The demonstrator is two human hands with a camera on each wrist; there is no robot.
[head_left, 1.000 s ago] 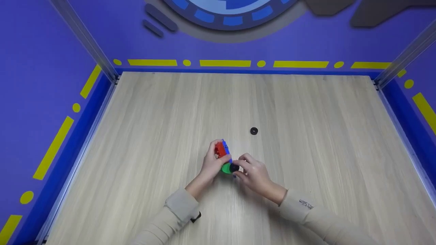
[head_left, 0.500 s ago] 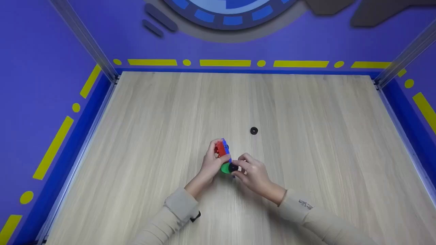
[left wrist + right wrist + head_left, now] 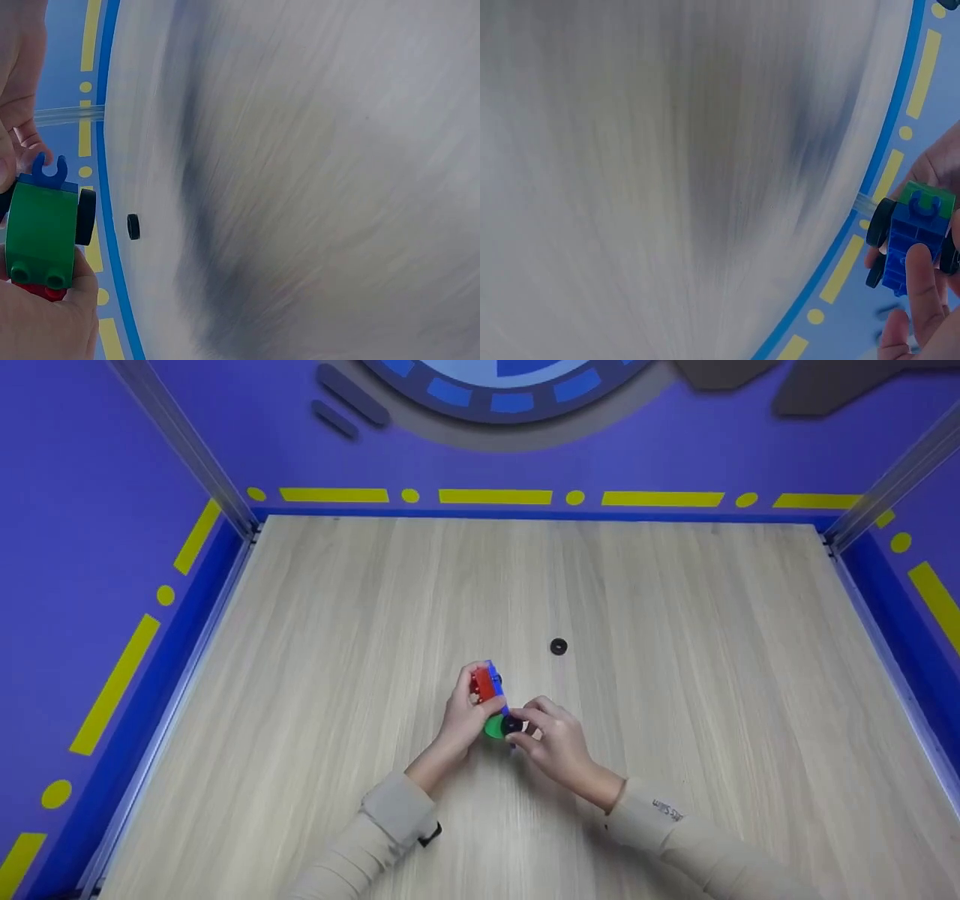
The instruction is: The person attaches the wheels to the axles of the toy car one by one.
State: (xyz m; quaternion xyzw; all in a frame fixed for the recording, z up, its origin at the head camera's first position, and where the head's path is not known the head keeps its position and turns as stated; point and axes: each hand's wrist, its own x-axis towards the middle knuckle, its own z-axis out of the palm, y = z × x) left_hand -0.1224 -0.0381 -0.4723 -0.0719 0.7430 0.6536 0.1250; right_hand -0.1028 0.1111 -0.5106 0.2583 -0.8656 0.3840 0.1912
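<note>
My left hand point(image 3: 465, 716) grips a toy car made of building blocks. It has a red brick point(image 3: 484, 688), a blue wheeled base point(image 3: 911, 234) and a rounded green brick point(image 3: 41, 229). At the car's near end, the fingers of my right hand point(image 3: 559, 739) pinch a black wheel point(image 3: 511, 725) against its side. A blue hook point(image 3: 49, 174) juts out from the end of the base. Another black wheel point(image 3: 881, 223) sits on the opposite side of the base. My left fingers hide part of the red brick.
A loose black wheel point(image 3: 559, 646) lies flat on the wooden table point(image 3: 375, 607), beyond my hands. Blue panels point(image 3: 525, 469) with yellow marks wall in the back and both sides of the table.
Both hands have shifted slightly up and left in the head view, together with the toy car. The grip of each hand looks the same, and the loose wheel stays in place.
</note>
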